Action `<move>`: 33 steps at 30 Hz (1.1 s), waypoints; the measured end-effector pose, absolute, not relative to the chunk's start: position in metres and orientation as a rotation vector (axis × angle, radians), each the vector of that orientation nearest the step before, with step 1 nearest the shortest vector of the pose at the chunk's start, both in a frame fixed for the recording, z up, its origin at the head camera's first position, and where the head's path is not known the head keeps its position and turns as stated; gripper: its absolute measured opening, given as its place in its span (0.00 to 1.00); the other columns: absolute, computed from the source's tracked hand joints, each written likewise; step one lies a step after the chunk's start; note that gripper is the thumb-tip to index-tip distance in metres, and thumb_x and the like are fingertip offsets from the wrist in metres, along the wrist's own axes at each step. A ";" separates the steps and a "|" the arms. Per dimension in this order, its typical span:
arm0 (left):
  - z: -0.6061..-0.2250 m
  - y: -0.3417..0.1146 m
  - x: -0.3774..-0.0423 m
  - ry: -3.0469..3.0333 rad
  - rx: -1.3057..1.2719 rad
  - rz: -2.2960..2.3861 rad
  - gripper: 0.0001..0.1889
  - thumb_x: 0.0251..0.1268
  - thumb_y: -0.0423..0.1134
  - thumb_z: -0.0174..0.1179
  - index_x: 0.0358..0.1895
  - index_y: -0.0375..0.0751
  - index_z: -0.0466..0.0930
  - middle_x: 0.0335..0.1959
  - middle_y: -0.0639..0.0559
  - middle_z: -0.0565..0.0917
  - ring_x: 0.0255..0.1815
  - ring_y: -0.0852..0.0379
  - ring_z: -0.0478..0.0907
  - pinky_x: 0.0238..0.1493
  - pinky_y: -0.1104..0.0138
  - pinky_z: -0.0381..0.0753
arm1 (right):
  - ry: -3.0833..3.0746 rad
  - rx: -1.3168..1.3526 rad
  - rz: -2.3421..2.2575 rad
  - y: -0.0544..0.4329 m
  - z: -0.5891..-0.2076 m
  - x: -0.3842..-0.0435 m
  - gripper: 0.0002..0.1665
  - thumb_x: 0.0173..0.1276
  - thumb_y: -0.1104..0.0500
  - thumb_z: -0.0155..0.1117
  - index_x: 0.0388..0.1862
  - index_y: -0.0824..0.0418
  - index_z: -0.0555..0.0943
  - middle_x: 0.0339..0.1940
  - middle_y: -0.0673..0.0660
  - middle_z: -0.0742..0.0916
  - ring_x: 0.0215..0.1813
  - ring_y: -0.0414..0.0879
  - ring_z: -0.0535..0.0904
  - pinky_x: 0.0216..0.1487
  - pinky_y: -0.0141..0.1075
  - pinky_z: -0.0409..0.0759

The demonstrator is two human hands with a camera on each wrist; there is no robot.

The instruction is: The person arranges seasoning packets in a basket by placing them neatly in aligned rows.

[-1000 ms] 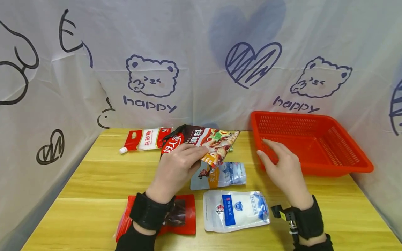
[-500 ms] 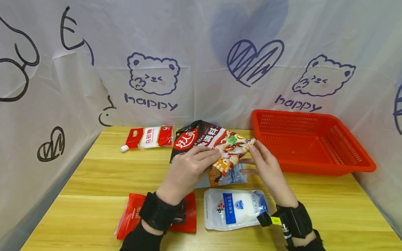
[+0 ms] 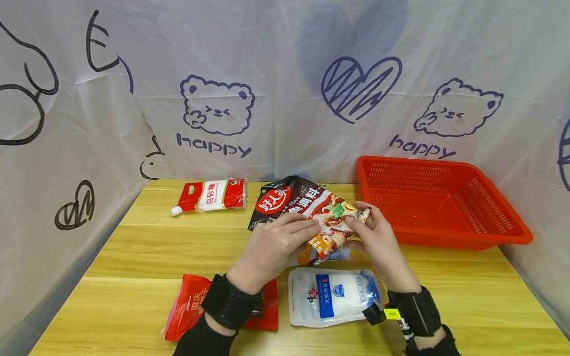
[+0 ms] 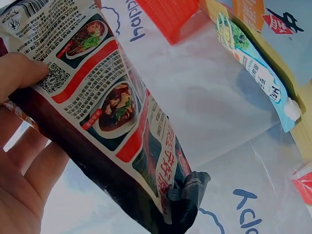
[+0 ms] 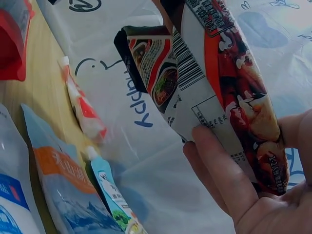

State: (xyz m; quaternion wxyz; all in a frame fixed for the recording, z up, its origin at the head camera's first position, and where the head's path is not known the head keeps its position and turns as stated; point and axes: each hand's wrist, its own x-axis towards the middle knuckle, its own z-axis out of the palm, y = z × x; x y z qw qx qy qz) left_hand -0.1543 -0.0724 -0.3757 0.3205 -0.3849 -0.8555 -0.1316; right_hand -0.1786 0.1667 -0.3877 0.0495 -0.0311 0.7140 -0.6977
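Observation:
A dark brown and red seasoning packet [image 3: 296, 198] with food pictures hangs tilted over the middle of the table, held in both hands. My left hand [image 3: 276, 247] grips its lower side, thumb on the printed back [image 4: 97, 97] and fingers on the other face. The right hand [image 3: 378, 247] holds the right-hand end between thumb and fingers, as the right wrist view also shows. Under the packet lies a grey-blue and orange pouch [image 5: 61, 165], mostly covered in the head view. A white and blue salt pouch [image 3: 336, 297] lies just in front of it.
A red plastic basket [image 3: 454, 238] stands at the back right, close beyond the right hand. The red and white sugar pouch [image 3: 213, 194] lies at the back left. A red bag [image 3: 189, 301] is partly under the left forearm. Both wrist views show a light-blue capped pouch [image 5: 112, 190].
The right hand has come from beside the basket and taken hold of the packet's right end. The packet has shifted right with the left hand, uncovering the sugar pouch's end.

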 end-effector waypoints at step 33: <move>-0.381 -0.077 -0.171 -2.265 -0.696 -0.745 0.37 0.65 0.32 0.68 0.77 0.36 0.66 0.77 0.38 0.65 0.71 0.44 0.72 0.66 0.57 0.79 | 2.148 0.020 -2.524 0.163 -0.383 -0.173 0.23 0.82 0.61 0.56 0.71 0.57 0.65 0.63 0.60 0.77 0.51 0.47 0.84 0.47 0.34 0.88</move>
